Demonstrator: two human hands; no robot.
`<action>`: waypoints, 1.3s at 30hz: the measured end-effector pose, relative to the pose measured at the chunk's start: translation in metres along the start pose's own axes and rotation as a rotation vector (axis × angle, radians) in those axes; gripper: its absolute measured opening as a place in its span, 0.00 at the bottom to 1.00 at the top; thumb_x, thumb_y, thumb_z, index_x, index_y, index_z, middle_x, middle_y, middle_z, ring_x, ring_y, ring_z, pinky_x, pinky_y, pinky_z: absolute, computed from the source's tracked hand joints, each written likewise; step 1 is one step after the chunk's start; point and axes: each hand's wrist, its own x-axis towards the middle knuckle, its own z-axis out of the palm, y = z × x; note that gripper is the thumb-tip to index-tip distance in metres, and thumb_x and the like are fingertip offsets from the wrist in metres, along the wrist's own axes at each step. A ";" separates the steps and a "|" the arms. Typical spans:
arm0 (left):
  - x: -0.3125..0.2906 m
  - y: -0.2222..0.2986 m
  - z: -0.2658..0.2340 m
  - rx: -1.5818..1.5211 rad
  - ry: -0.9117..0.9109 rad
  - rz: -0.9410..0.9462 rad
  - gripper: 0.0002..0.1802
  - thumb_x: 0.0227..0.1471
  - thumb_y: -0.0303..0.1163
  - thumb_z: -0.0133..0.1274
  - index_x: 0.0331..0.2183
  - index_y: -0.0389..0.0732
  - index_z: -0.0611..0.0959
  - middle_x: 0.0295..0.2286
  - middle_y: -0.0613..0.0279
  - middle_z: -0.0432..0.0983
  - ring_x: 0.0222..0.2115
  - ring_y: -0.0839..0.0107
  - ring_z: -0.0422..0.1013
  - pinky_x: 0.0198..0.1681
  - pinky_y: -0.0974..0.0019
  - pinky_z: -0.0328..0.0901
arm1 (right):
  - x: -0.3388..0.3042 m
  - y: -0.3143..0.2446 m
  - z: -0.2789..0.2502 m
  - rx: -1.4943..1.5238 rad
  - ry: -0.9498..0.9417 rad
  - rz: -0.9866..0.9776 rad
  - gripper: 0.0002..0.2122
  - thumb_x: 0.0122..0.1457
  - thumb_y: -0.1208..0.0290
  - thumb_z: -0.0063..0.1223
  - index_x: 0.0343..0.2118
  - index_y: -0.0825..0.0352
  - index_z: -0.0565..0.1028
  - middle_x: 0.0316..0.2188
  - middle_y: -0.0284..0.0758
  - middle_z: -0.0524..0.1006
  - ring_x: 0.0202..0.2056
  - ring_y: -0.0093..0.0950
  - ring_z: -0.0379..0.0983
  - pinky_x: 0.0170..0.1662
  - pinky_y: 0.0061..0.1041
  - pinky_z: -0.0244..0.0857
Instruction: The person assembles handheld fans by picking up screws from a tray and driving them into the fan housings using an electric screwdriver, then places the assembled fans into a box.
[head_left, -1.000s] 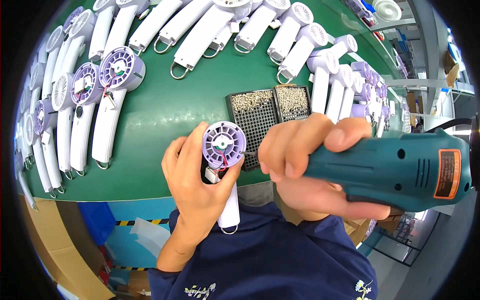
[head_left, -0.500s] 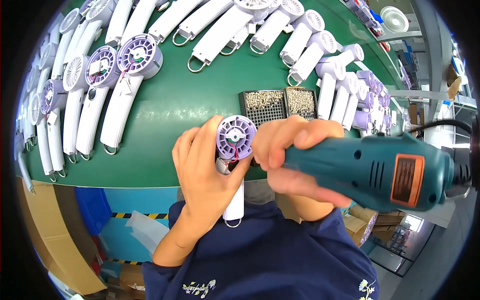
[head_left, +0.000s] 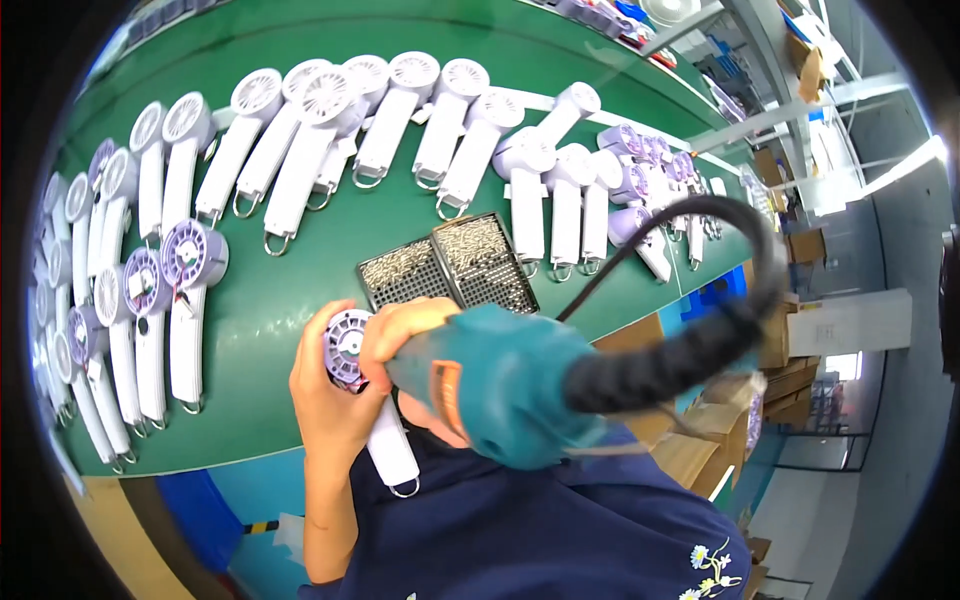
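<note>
In my left hand point(head_left: 335, 400) is a handheld fan point(head_left: 392, 450) with a white handle, a metal loop and a round lilac head whose inner ribs show. The fingers wrap round the head at the table's front edge. My right hand point(head_left: 412, 335) grips a teal electric screwdriver point(head_left: 520, 380) lying across the picture, its thick black cable rising behind it. The tool's tip is hidden by the right hand, close to the fan's head. I cannot tell whether the tip touches the fan. Just beyond my hands sits a black screw tray point(head_left: 480, 262) with two sections full of small screws.
Rows of white and lilac fans point(head_left: 320, 110) lie along the far side of the green table point(head_left: 270, 330). More stand in a cluster point(head_left: 110, 300) at the left, some with bared heads. Cardboard boxes point(head_left: 700, 445) are on the right, and a blue bin point(head_left: 195, 515) is below the table.
The view has swung, so the table's things sit differently in the picture. The screwdriver's back end now points more toward the camera. Both hands keep hold of the fan and screwdriver.
</note>
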 end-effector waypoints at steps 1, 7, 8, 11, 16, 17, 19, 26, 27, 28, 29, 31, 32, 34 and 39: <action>-0.001 0.004 -0.005 0.155 -0.051 0.020 0.34 0.31 0.23 0.64 0.47 0.37 0.74 0.41 0.52 0.76 0.41 0.54 0.74 0.45 0.60 0.67 | 0.009 -0.022 0.007 -0.390 -0.004 0.066 0.24 0.50 0.56 0.61 0.37 0.78 0.72 0.26 0.41 0.76 0.22 0.34 0.74 0.27 0.27 0.68; 0.000 -0.002 0.000 0.031 -0.041 0.058 0.31 0.37 0.27 0.66 0.46 0.35 0.74 0.41 0.52 0.76 0.41 0.61 0.74 0.46 0.64 0.66 | 0.009 -0.012 -0.005 -0.299 -0.040 0.034 0.33 0.49 0.39 0.56 0.36 0.73 0.73 0.29 0.39 0.77 0.30 0.31 0.76 0.32 0.23 0.68; 0.004 0.019 0.003 0.151 -0.021 0.090 0.33 0.34 0.25 0.67 0.46 0.35 0.74 0.42 0.53 0.75 0.41 0.62 0.74 0.46 0.64 0.66 | 0.014 -0.022 -0.025 -0.001 -0.207 0.062 0.26 0.41 0.59 0.68 0.41 0.65 0.69 0.26 0.32 0.74 0.28 0.25 0.73 0.30 0.19 0.68; 0.004 0.016 0.014 0.077 0.004 0.035 0.34 0.32 0.23 0.68 0.46 0.34 0.74 0.41 0.54 0.75 0.39 0.65 0.74 0.45 0.65 0.67 | 0.027 -0.033 -0.037 0.173 0.224 -0.373 0.41 0.48 0.26 0.41 0.44 0.68 0.63 0.21 0.36 0.69 0.16 0.27 0.65 0.17 0.26 0.63; 0.004 0.015 0.014 0.037 0.036 -0.006 0.34 0.32 0.21 0.67 0.46 0.35 0.74 0.42 0.55 0.75 0.39 0.68 0.73 0.45 0.67 0.67 | 0.037 -0.048 -0.075 0.050 0.288 -0.226 0.43 0.42 0.22 0.39 0.42 0.66 0.63 0.19 0.34 0.66 0.16 0.25 0.63 0.17 0.25 0.62; 0.003 0.013 0.012 0.043 0.032 -0.017 0.34 0.32 0.21 0.67 0.46 0.35 0.74 0.42 0.55 0.75 0.39 0.68 0.73 0.45 0.67 0.67 | 0.033 -0.044 -0.077 0.053 0.297 -0.217 0.43 0.42 0.22 0.39 0.42 0.66 0.63 0.19 0.34 0.66 0.16 0.25 0.63 0.17 0.25 0.62; 0.004 0.013 0.012 0.094 -0.035 0.020 0.36 0.34 0.18 0.65 0.49 0.34 0.71 0.46 0.55 0.72 0.42 0.72 0.70 0.48 0.70 0.65 | 0.027 -0.037 -0.084 -0.006 0.345 -0.187 0.44 0.42 0.21 0.37 0.41 0.66 0.62 0.18 0.34 0.66 0.14 0.24 0.62 0.15 0.24 0.61; 0.003 0.012 0.015 0.054 -0.017 -0.022 0.36 0.35 0.18 0.65 0.50 0.34 0.70 0.47 0.53 0.71 0.45 0.69 0.70 0.50 0.68 0.63 | 0.024 -0.026 -0.094 -0.017 0.404 -0.189 0.44 0.42 0.20 0.35 0.40 0.66 0.63 0.17 0.33 0.66 0.13 0.24 0.63 0.14 0.23 0.61; 0.003 0.012 0.016 0.056 -0.018 -0.025 0.36 0.35 0.18 0.65 0.50 0.34 0.70 0.47 0.53 0.71 0.45 0.69 0.70 0.50 0.68 0.63 | 0.023 -0.025 -0.097 -0.006 0.394 -0.189 0.43 0.42 0.20 0.35 0.40 0.66 0.63 0.18 0.33 0.66 0.14 0.24 0.63 0.15 0.23 0.62; 0.004 0.012 0.017 0.048 0.004 -0.018 0.37 0.33 0.19 0.66 0.49 0.33 0.71 0.46 0.52 0.72 0.43 0.69 0.71 0.49 0.67 0.65 | 0.022 -0.024 -0.097 -0.004 0.396 -0.187 0.43 0.42 0.20 0.35 0.40 0.66 0.63 0.18 0.33 0.66 0.14 0.24 0.63 0.15 0.23 0.62; 0.004 0.012 0.018 0.040 0.026 -0.011 0.37 0.32 0.20 0.67 0.48 0.32 0.72 0.45 0.51 0.73 0.42 0.68 0.73 0.48 0.67 0.66 | 0.022 -0.024 -0.097 -0.009 0.406 -0.175 0.43 0.42 0.20 0.35 0.39 0.66 0.63 0.18 0.33 0.66 0.14 0.24 0.63 0.15 0.23 0.62; 0.005 0.011 0.018 0.047 0.023 -0.009 0.37 0.32 0.21 0.67 0.48 0.32 0.72 0.45 0.51 0.73 0.42 0.68 0.72 0.48 0.67 0.66 | 0.021 -0.025 -0.097 -0.012 0.418 -0.160 0.43 0.42 0.20 0.35 0.39 0.66 0.63 0.17 0.33 0.66 0.14 0.24 0.63 0.15 0.23 0.62; 0.005 0.011 0.018 0.053 0.021 -0.002 0.37 0.32 0.21 0.67 0.48 0.32 0.72 0.45 0.51 0.73 0.43 0.68 0.72 0.48 0.67 0.66 | 0.021 -0.025 -0.096 -0.040 0.420 -0.147 0.43 0.42 0.20 0.35 0.39 0.65 0.63 0.17 0.33 0.66 0.13 0.24 0.63 0.15 0.23 0.62; 0.005 0.011 0.018 0.050 0.021 -0.008 0.37 0.32 0.21 0.67 0.48 0.32 0.72 0.45 0.51 0.73 0.43 0.68 0.72 0.48 0.67 0.66 | 0.020 -0.024 -0.095 -0.067 0.422 -0.134 0.43 0.42 0.20 0.35 0.38 0.65 0.63 0.17 0.33 0.66 0.13 0.24 0.63 0.15 0.24 0.62; 0.004 0.009 0.017 0.047 0.023 -0.013 0.37 0.32 0.21 0.67 0.48 0.32 0.71 0.45 0.51 0.73 0.43 0.67 0.72 0.49 0.67 0.66 | 0.020 -0.022 -0.091 -0.096 0.463 -0.082 0.43 0.42 0.20 0.35 0.38 0.65 0.63 0.16 0.33 0.66 0.13 0.24 0.62 0.14 0.24 0.61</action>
